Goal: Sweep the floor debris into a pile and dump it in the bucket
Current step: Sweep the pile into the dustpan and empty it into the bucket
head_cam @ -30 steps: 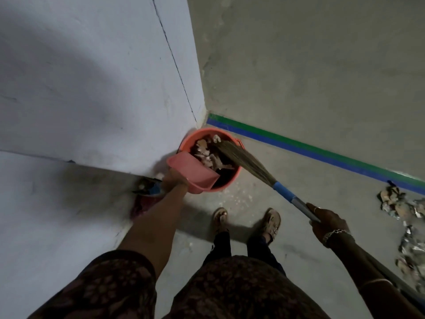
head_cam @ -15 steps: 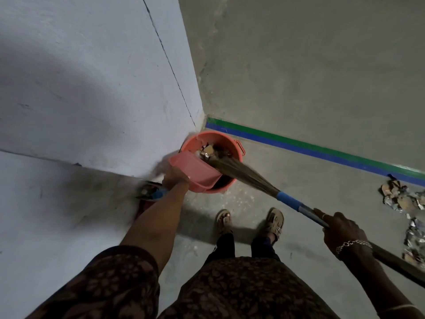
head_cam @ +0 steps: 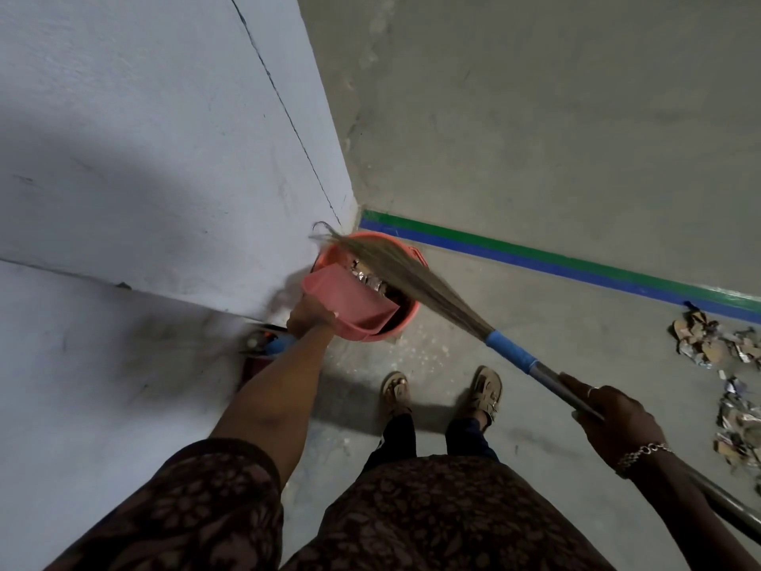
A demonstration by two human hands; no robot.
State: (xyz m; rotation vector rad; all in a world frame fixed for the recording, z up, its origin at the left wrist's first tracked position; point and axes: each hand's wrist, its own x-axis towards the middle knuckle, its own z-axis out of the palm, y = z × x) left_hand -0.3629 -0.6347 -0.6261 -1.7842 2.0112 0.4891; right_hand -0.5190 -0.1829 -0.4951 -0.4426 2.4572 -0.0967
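Likely-light dustpan (head_cam: 350, 298) tipped over bucket (head_cam: 407, 319)
Its back is held by the left grip (head_cam: 309, 315); the springy broom (head_cam: 412, 274) shaft by the right grip (head_cam: 613, 414).

Dim, soft light, a broad shadow across the wall (head_cam: 123, 158), wide-angle bowing at the edges.

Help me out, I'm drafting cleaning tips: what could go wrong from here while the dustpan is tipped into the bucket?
1. The bristles of the broom lie across the bucket and poke past its far rim; a quick pull could flick scraps out.
2. The dustpan, gripped by the left hand, is tilted over the near rim, so debris might slide past it onto the floor.
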